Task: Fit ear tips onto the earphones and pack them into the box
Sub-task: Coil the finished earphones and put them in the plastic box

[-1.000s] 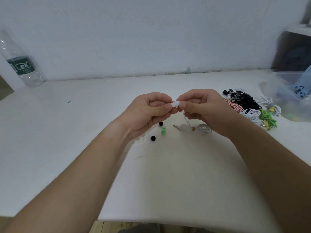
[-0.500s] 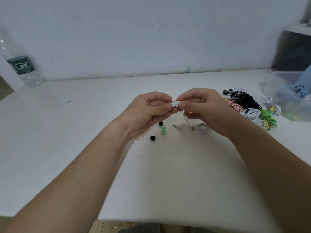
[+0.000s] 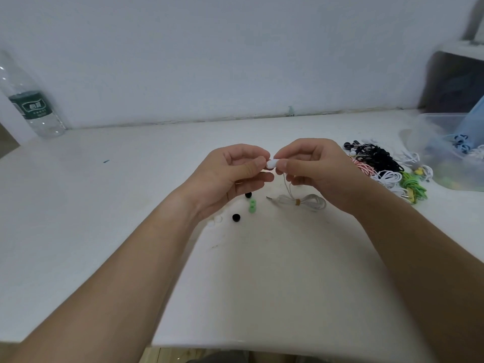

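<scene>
While we hold the white earbud [image 3: 272, 163] up between both hands, just above the coil [image 3: 303, 201], the step in hand looks to be seating a tip on it. Our left hand [image 3: 230, 176] pinches one end with thumb and forefinger, the other fingers curled under. Our right hand [image 3: 314, 171] pinches the other end, and a thin cord drops from it to the coil. The coil lies on the surface [image 3: 262, 284], bound by a small brown tie, its plug pointing left. Our fingertips hide the join, so we cannot tell whether the tip is fully on.

Spare tips lie left of the coil: a green pair [image 3: 252, 205] nearest, two black ones [image 3: 236, 217], and white ones [image 3: 217, 219] farthest left, half under our left wrist. Right of the coil is a pile [image 3: 379, 163] of bundled earphones, and beyond that the clear box [image 3: 450, 153], which already holds some.

We judge the next move calls for a firm push, perhaps with a twist, until the tip sits flush. We cannot see the second bud, so we would find it and check it too. Then the whole set goes right of the coil into the box, kept bundled so the cord does not snag the pile.
</scene>
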`<action>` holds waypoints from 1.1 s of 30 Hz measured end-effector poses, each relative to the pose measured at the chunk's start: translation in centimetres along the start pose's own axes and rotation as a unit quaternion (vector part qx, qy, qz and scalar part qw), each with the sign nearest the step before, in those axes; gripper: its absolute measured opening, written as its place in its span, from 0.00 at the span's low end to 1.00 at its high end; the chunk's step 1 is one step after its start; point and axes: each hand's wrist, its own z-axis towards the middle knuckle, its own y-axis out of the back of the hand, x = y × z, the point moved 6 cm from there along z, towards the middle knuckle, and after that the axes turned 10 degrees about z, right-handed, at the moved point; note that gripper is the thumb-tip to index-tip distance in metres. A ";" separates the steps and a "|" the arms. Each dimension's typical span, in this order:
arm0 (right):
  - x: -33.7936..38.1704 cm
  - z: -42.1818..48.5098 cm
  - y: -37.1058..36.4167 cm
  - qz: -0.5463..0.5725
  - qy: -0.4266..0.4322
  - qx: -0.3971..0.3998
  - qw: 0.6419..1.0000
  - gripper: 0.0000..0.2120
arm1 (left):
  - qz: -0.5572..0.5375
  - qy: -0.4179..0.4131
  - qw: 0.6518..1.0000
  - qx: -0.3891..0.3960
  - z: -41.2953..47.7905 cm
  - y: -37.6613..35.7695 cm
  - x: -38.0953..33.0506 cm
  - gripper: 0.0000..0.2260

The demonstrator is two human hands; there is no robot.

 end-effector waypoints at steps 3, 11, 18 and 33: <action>0.1 -0.1 -0.1 -0.020 -0.001 0.010 1.000 0.02 | 0.060 -0.011 0.998 -0.020 0.0 -0.2 0.0 0.09; -0.4 -0.9 0.7 -0.313 -0.063 0.048 0.946 0.18 | 0.214 -0.076 0.972 -0.064 -0.1 -0.4 -0.9 0.09; -1.2 -1.1 0.8 -0.472 -0.064 0.059 0.877 0.13 | 0.259 -0.097 0.957 -0.083 -0.1 -1.0 -1.0 0.05; 4.3 -2.5 5.9 0.015 -0.008 -0.149 0.989 0.02 | 0.316 -0.094 0.934 -0.138 3.5 -5.9 -4.8 0.04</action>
